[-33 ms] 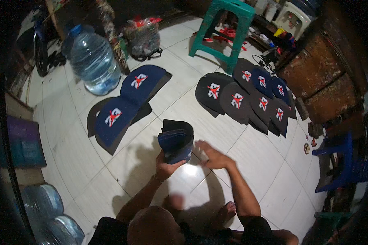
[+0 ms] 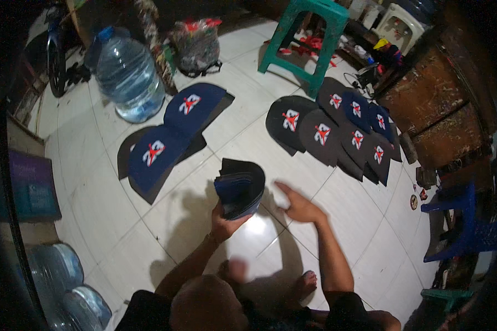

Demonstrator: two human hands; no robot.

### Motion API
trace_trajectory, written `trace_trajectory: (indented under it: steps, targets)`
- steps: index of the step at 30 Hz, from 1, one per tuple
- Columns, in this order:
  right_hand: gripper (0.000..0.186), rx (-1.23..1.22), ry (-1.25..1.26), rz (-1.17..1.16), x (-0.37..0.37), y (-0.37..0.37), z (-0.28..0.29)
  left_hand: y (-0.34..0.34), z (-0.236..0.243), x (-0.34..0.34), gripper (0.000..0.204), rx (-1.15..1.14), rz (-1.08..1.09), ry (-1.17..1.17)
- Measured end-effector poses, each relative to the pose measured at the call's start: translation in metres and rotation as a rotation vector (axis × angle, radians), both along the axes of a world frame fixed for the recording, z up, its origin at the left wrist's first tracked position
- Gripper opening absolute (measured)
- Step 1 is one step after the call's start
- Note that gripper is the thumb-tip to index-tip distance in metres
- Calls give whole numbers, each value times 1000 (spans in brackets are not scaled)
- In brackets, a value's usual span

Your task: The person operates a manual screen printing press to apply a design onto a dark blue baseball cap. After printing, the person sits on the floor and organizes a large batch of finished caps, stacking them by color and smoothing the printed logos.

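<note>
A curved stack of dark navy and grey fabric cap pieces [image 2: 238, 185] is held upright in my left hand [image 2: 222, 223], low in the middle of the view. My right hand [image 2: 295, 204] hangs just right of the stack, apart from it, fingers stretched out and a little blurred. Left of centre on the tiled floor lie overlapping navy pieces [image 2: 160, 154] with white and red emblems. At the right, a spread group of several grey and navy pieces [image 2: 323, 135] carries the same kind of emblem.
A large water bottle [image 2: 127, 77] and stuffed plastic bag [image 2: 196, 49] stand behind. A green stool [image 2: 317, 77] is at the back, a blue stool [image 2: 450, 207] at the right beside a worn wooden cabinet [image 2: 425, 99]. More bottles [image 2: 83, 306] lie at the lower left.
My right hand has moved slightly right, away from the stack. The stack in my left hand has turned a little, showing more of its dark inner curve. The view has shifted slightly.
</note>
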State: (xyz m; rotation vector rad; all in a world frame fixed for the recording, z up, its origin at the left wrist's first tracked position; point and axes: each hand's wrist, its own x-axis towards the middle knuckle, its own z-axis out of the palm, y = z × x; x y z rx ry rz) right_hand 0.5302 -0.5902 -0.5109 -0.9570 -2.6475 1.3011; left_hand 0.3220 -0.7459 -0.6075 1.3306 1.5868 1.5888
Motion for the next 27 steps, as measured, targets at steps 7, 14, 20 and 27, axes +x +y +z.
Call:
trace_trajectory:
  steps: [7, 14, 20, 27]
  targets:
    - [104, 752, 207, -142, -90, -53, 183, -11, -19, 27, 69, 37, 48, -56]
    - [106, 551, 12, 55, -95, -58, 127, -9, -48, 21, 87, -157, -80, -404]
    - [21, 389, -207, -79, -63, -33, 93, -11, 23, 31, 129, -219, -190, 244]
    - [14, -92, 181, -203, -21, -15, 103, 27, 46, -74, 63, -248, -502, 504]
